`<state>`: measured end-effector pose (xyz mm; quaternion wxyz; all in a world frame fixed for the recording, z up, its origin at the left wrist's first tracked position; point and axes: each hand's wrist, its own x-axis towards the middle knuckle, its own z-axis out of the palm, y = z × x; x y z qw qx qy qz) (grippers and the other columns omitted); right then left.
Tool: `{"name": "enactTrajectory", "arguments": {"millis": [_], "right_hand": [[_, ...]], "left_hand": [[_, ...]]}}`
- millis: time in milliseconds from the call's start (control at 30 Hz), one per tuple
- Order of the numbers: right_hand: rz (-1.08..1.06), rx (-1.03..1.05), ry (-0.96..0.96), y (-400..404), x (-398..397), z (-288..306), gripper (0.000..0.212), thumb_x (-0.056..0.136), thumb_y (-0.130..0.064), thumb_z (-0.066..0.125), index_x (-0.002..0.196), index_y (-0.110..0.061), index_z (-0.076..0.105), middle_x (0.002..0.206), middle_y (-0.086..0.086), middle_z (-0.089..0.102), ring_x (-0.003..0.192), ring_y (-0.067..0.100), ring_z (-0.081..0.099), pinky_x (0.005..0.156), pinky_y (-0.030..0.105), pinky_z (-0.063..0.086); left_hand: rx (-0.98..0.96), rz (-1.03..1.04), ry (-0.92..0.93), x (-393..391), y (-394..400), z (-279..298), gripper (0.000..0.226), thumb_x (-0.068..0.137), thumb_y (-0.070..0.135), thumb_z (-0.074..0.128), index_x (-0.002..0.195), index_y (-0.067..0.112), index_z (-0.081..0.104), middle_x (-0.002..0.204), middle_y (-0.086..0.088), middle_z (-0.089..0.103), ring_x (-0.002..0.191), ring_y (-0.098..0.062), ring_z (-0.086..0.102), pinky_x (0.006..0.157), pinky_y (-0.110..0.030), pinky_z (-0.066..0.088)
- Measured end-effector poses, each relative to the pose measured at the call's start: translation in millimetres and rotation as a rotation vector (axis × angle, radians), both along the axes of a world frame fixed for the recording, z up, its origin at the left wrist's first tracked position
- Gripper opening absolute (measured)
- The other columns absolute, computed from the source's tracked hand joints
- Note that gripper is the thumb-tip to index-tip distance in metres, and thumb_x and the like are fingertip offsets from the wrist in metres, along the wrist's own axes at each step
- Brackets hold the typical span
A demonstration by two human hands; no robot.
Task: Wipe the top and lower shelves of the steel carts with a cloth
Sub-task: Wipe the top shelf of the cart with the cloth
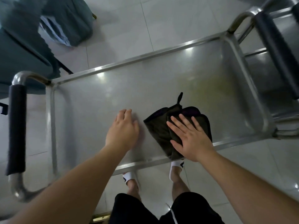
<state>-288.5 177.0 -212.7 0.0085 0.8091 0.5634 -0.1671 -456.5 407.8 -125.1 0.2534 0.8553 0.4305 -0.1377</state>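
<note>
Two flat hands: my right hand [191, 136] presses the cloth [163, 131] on the cart's top shelf [113, 97], near its front rim; left hand [123, 130], seemingly empty, braces beside the cloth. I keep pressure even, overlapping strokes.

This looks like a service or dining area of a restaurant or hotel rather than a home. Under the left hand [123, 130] lies the top shelf [129, 88] of a stainless steel cart, its tubular push handle [16, 125] wrapped in a dark grip out to the left of that hand. A second steel cart [275, 50] with the same padded handle stands beyond the right hand [192, 139]. Far ahead of the left hand, teal fabric-covered furniture [21, 50] sits on a floor of large, glossy pale tiles [129, 25].
</note>
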Motion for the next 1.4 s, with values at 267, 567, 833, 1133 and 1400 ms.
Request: {"name": "enactTrajectory", "arguments": {"millis": [267,567,833,1133,1400], "right_hand": [[-0.089,0.025,-0.073,-80,123,-2,0.072,0.103,-0.063,0.029,0.168,-0.041,0.005,0.176,-0.014,0.004,0.163,0.014,-0.002,0.131,0.052,0.006],[-0.601,0.043,-0.107,-95,165,-5,0.073,0.102,-0.059,0.032,0.168,-0.033,0.014,0.176,0.0,0.015,0.162,0.028,0.012,0.129,0.057,0.009],[-0.784,0.083,-0.091,13,31,-5,0.075,0.105,-0.053,0.032,0.169,-0.018,0.015,0.176,0.011,0.012,0.162,0.037,0.009,0.127,0.064,0.013],[0.106,0.182,0.013,119,11,-11,0.076,0.099,-0.057,0.046,0.167,-0.031,0.027,0.176,-0.002,0.018,0.163,0.026,0.01,0.129,0.058,0.006],[-0.133,0.101,-0.098,78,225,1,0.074,0.096,-0.06,0.037,0.166,-0.037,0.024,0.174,-0.003,0.024,0.161,0.027,0.02,0.128,0.056,0.015]], "left_hand": [[0.078,0.152,-0.028,47,-21,-28,0.063,0.108,0.035,0.045,0.165,0.012,0.027,0.174,-0.013,0.02,0.161,-0.03,0.016,0.13,-0.045,0.018],[0.275,0.323,-0.013,38,13,-66,0.064,0.108,0.039,0.039,0.167,0.019,0.023,0.177,-0.004,0.013,0.163,-0.022,0.007,0.131,-0.042,0.008],[0.369,0.398,-0.128,30,8,-98,0.064,0.104,0.041,0.037,0.165,0.022,0.028,0.176,-0.002,0.02,0.162,-0.017,0.01,0.131,-0.036,0.003],[0.377,0.414,-0.149,26,8,-105,0.06,0.107,0.031,0.04,0.165,0.027,0.027,0.176,0.003,0.019,0.162,-0.012,0.008,0.132,-0.034,0.001],[0.36,0.389,-0.118,26,10,-103,0.066,0.102,0.036,0.036,0.166,0.024,0.026,0.176,0.002,0.017,0.163,-0.014,0.007,0.131,-0.035,-0.001]]}}
